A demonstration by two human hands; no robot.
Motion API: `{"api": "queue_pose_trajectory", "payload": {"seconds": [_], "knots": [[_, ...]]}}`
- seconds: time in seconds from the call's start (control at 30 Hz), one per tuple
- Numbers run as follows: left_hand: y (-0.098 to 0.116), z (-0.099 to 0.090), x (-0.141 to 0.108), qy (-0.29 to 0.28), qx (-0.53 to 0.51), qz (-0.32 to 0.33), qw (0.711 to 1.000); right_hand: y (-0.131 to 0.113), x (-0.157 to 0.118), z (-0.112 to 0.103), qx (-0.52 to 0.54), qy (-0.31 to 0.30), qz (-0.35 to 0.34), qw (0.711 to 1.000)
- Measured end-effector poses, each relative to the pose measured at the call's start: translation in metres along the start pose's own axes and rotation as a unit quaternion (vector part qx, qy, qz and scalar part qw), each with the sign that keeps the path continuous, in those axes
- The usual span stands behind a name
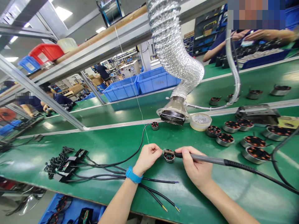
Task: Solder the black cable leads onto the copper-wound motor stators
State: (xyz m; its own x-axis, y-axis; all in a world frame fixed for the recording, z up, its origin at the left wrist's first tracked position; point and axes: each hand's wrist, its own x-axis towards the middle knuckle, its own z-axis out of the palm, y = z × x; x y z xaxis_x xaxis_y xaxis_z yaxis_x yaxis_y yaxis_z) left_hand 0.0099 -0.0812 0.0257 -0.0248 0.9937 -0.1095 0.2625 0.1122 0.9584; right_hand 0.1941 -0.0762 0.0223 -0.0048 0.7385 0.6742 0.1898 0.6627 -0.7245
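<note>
My right hand (195, 166) is closed around the grip of a soldering iron (205, 158), whose tip points left onto a small round motor stator (169, 159) on the green bench. Just left of that stator, my left hand (150, 155) pinches a thin solder wire (140, 110). The wire runs up to a spool (111, 12) on the overhead shelf. A blue band (134, 175) circles my left wrist. Black cables (105, 177) with stripped coloured ends pass beneath my left forearm, joined to black parts (67, 165) at the left.
A fume extraction hose (176, 46) ends in a black-grilled hood (173, 116) behind my hands. Beside it lies a tape roll (201, 121). More stators (224, 139) stand at the right. Blue bins (122, 88) are farther back; a co-worker's hands (254, 35) show at upper right.
</note>
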Motion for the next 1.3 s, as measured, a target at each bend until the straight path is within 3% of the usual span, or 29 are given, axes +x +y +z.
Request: {"api": "queue_pose_trajectory", "payload": {"seconds": [0.27, 0.7, 0.87, 1.07, 1.3], "knots": [[0.000, -0.001, 0.001, -0.001, 0.000, -0.001, 1.000, 0.010, -0.007, 0.001, 0.033, 0.015, 0.048, 0.998], [-0.001, -0.001, 0.000, -0.008, -0.011, 0.016, 1.000, 0.006, -0.006, -0.001, 0.017, 0.026, 0.076, 0.997], [-0.002, 0.000, 0.000, -0.005, -0.005, 0.012, 1.000, 0.007, -0.004, 0.003, 0.020, -0.016, 0.095, 0.995], [0.000, 0.000, -0.001, -0.012, -0.002, 0.023, 1.000, 0.012, 0.000, 0.014, 0.002, -0.096, -0.015, 0.995], [0.003, -0.003, -0.007, -0.035, -0.021, 0.011, 0.999, 0.017, -0.005, 0.024, 0.006, -0.166, -0.024, 0.986]]}}
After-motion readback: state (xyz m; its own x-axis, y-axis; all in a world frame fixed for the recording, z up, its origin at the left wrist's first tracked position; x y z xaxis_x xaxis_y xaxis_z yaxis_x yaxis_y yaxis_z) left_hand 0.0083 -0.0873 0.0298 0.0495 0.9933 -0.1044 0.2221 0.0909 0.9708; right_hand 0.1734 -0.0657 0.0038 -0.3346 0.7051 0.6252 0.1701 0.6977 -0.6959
